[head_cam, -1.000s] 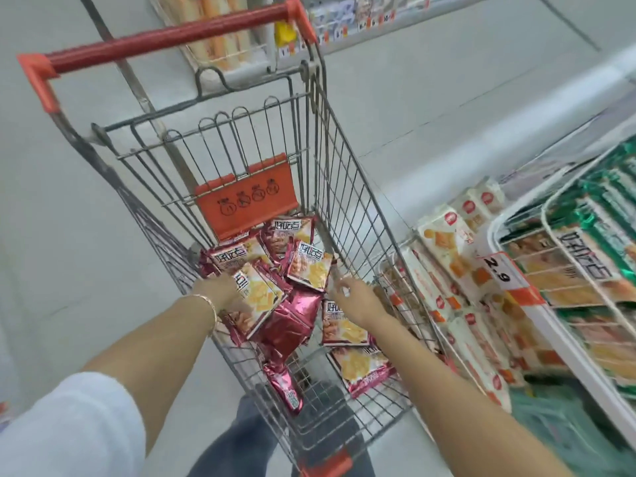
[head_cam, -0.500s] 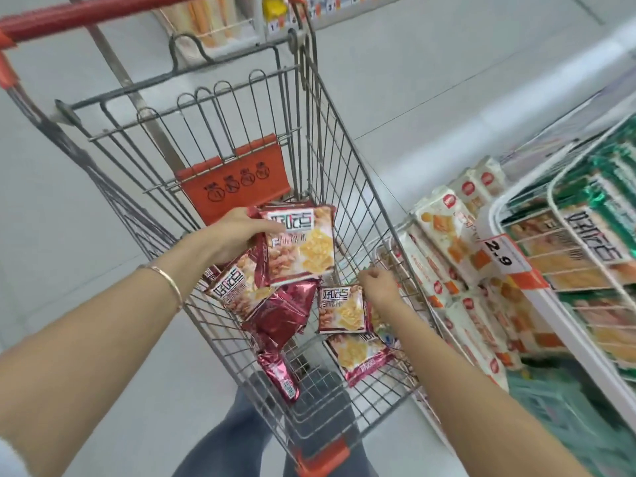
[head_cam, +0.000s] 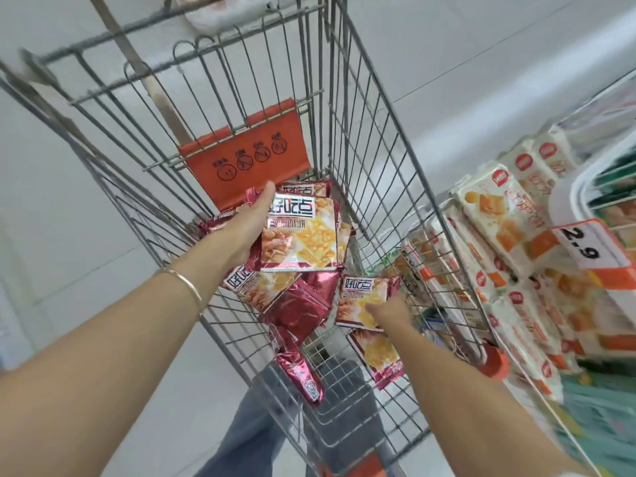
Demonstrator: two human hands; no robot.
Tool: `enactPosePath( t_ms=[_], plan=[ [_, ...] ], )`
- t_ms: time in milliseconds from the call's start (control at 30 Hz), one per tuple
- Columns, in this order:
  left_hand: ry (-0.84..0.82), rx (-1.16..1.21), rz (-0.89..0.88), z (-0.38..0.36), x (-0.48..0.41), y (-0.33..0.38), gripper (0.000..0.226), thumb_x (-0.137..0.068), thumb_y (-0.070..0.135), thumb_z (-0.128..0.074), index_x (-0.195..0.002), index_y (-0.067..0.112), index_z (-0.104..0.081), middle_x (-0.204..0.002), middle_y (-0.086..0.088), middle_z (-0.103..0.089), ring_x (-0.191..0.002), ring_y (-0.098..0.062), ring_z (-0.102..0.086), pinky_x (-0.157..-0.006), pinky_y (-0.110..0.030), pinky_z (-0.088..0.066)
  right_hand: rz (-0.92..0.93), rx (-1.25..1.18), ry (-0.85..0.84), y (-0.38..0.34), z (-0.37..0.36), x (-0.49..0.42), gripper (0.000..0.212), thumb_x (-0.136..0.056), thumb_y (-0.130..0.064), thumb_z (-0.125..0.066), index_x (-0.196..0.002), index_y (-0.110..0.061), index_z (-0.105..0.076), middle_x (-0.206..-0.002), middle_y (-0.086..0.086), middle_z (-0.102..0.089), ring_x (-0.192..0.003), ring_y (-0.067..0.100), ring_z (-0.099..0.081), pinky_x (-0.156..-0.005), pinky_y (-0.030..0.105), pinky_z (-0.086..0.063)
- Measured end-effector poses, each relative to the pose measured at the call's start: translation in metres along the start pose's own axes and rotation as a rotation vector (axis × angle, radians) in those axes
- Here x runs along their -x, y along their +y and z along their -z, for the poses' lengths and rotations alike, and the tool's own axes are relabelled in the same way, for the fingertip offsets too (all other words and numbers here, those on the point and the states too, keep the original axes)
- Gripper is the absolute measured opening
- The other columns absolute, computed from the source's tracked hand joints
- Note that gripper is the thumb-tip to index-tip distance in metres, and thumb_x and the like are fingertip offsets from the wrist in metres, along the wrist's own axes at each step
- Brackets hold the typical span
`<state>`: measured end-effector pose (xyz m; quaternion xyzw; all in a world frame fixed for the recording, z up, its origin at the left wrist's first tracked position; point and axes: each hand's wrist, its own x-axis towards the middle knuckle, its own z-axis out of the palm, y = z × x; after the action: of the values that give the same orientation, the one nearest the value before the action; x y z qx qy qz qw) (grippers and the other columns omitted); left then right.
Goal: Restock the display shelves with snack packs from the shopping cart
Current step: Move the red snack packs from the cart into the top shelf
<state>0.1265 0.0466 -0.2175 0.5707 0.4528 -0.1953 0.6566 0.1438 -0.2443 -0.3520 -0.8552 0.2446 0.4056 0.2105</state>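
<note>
I am viewing one silver wire shopping cart (head_cam: 361, 139) with two hands reaching inside it. The left hand (head_cam: 247, 228) is gripping a bundle of red foil snack packs (head_cam: 299, 235), with the thumb across the front pack and the fingers curled behind it, hidden. I am counting at least three packs in the bundle, the rear ones overlapped. The right hand (head_cam: 389, 309) is pinching the near right corner of a single red foil snack pack (head_cam: 361, 294). Its thumb is lying on the pack's face and its fingers are concealed behind.

Two loose red foil packs (head_cam: 378, 356) are lying on the cart floor, nearer the camera. I cannot tell whether the two crumpled packs (head_cam: 299, 308) below the bundle are being held. One orange plastic flap (head_cam: 247, 160) is hanging on the far wall of the cart. At right, the display shelves (head_cam: 581, 182), the white-and-orange biscuit packs (head_cam: 499, 215) and one price tag reading 2.9 (head_cam: 581, 247) are showing blurred and cut off.
</note>
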Motion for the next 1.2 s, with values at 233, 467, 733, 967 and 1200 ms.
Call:
enactPosePath(
  t_ms=[233,467,733,967,1200],
  plan=[
    [0.296,0.058,-0.086,0.020,0.002,-0.001,0.123,-0.068,0.098,-0.016,-0.154,0.011,-0.030,-0.153,-0.012,-0.045,-0.138,-0.034,-0.044,-0.116,-0.051,-0.032,0.079,-0.386,-0.207,-0.022,0.033,0.026,0.089,-0.064,-0.032,-0.087,-0.137,0.002,-0.050,-0.134,0.015,-0.057,-0.120,0.033,-0.054,-0.101,0.045,-0.044],
    [0.233,-0.095,-0.116,0.016,0.036,0.019,0.123,-0.069,0.099,-0.013,-0.158,0.015,-0.023,-0.158,-0.007,-0.035,-0.145,-0.030,-0.033,-0.120,-0.051,-0.025,0.137,-0.881,-0.725,-0.065,0.093,0.079,0.066,-0.056,-0.022,-0.093,-0.112,-0.010,-0.061,-0.098,0.016,-0.073,-0.095,0.033,-0.067,-0.099,0.052,-0.050],
    [-0.298,-0.179,-0.071,-0.006,0.104,0.084,0.091,-0.079,0.087,-0.040,-0.135,0.016,-0.048,-0.131,-0.007,-0.061,-0.113,-0.021,-0.063,-0.097,-0.043,-0.053,0.456,-0.631,-0.759,-0.134,0.112,0.151,0.093,-0.066,-0.033,-0.091,-0.144,-0.015,-0.043,-0.128,0.010,-0.067,-0.118,0.029,-0.064,-0.097,0.047,-0.053],
    [-0.484,-0.294,-0.299,-0.046,0.175,0.163,0.056,-0.071,0.047,-0.081,-0.109,0.009,-0.065,-0.096,-0.010,-0.072,-0.077,-0.024,-0.067,-0.078,-0.037,-0.055,0.674,-0.691,-0.535,-0.124,0.216,0.237,0.065,-0.078,-0.030,-0.082,-0.132,-0.012,-0.052,-0.122,0.013,-0.069,-0.111,0.034,-0.065,-0.102,0.055,-0.049],
    [-0.654,-0.301,-0.526,-0.147,0.278,0.226,0.030,-0.074,0.037,-0.073,-0.093,0.015,-0.066,-0.085,-0.005,-0.075,-0.071,-0.020,-0.071,-0.071,-0.030,-0.060,0.885,-0.833,-0.262,-0.057,0.344,0.320,0.012,-0.096,-0.014,-0.063,-0.106,-0.021,-0.065,-0.094,0.002,-0.077,-0.080,0.018,-0.073,-0.070,0.033,-0.061]
  ],
)
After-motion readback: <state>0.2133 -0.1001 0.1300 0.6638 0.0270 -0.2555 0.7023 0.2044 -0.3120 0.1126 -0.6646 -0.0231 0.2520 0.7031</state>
